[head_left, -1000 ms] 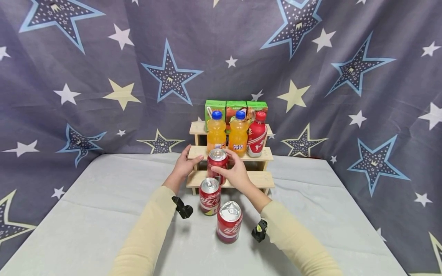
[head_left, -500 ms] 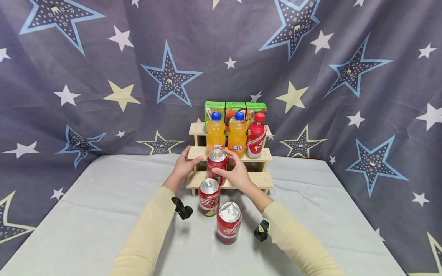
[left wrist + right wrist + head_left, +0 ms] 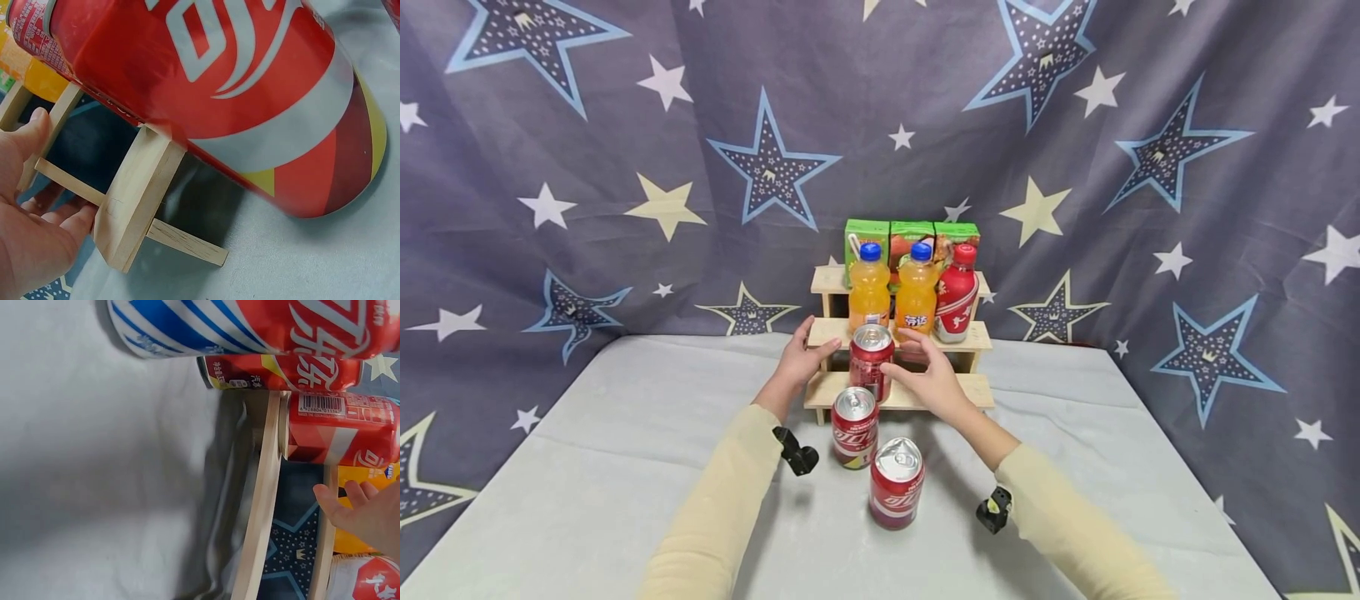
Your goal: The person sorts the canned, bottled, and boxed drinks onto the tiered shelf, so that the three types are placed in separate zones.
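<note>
A red soda can (image 3: pixel 870 362) stands upright on the lowest step of a small wooden tiered rack (image 3: pixel 951 388). Its barcode side shows in the right wrist view. My right hand (image 3: pixel 934 385) is just to the can's right, thumb and fingers spread with a gap to the can in the right wrist view. At the rack's left end, my left hand (image 3: pixel 797 365) grips the middle step, thumb on top and fingers passing beneath, as the left wrist view shows. Two more red soda cans stand on the table in front: one near can (image 3: pixel 854 429) and one nearer can (image 3: pixel 897 485).
On the middle step stand two orange soda bottles (image 3: pixel 869 292) with blue caps and a red bottle (image 3: pixel 957 296). Green drink cartons (image 3: pixel 912 231) line the top step. A grey-white cloth (image 3: pixel 662 467) covers the table, and a star-patterned curtain (image 3: pixel 880 100) hangs behind.
My right hand has let go of the can on the lowest step and drawn away to the right, its fingers spreading. My left hand keeps its place on the rack.
</note>
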Motion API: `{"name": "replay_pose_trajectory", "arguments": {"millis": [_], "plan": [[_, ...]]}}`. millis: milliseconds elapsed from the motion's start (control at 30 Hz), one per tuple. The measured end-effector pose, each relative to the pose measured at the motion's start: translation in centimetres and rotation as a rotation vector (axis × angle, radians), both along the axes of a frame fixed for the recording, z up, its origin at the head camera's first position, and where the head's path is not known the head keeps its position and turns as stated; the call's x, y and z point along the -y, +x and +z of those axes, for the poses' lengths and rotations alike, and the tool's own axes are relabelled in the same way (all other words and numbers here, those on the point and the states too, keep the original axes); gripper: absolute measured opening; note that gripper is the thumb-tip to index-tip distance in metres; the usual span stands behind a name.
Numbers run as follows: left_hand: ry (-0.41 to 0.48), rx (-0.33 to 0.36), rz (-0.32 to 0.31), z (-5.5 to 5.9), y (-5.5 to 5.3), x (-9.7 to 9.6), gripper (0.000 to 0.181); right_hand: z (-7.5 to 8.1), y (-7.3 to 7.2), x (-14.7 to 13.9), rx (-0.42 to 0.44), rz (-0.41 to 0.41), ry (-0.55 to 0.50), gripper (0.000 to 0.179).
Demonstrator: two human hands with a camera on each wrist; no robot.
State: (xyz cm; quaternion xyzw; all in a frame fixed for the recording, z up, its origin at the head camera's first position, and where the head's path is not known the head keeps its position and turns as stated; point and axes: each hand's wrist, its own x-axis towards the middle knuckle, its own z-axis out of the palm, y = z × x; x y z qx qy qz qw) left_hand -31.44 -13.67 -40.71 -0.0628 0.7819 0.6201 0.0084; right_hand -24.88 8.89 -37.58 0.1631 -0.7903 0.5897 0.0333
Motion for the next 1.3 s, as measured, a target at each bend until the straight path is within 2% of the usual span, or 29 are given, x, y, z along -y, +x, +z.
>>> {"name": "replay_pose_trajectory", "arguments": {"millis": [167, 200, 467, 633, 1067, 1300], "plan": [[-0.002, 0.001, 0.0, 0.1, 0.0, 0.0, 0.082, 2.4, 2.3, -0.6, 0.013, 0.027, 0.027, 0.06], [-0.003, -0.001, 0.0, 0.1, 0.1, 0.0, 0.081, 2.3, 2.4, -0.8, 0.009, 0.03, 0.032, 0.059], [-0.006, 0.002, -0.004, 0.1, 0.2, 0.0, 0.081, 0.0, 1.5, -2.3, -0.026, 0.092, 0.056, 0.053], [-0.007, 0.008, -0.003, 0.0, 0.1, 0.0, 0.082, -0.4, 1.8, -2.9, -0.052, 0.13, 0.062, 0.05], [0.013, -0.007, -0.004, 0.1, 0.3, 0.0, 0.081, -0.1, 4.6, -4.3, -0.041, 0.255, 0.147, 0.047], [0.002, -0.007, 0.002, 0.1, 0.3, 0.0, 0.081, -0.7, 5.8, -4.8, -0.02, 0.324, 0.179, 0.05]]}}
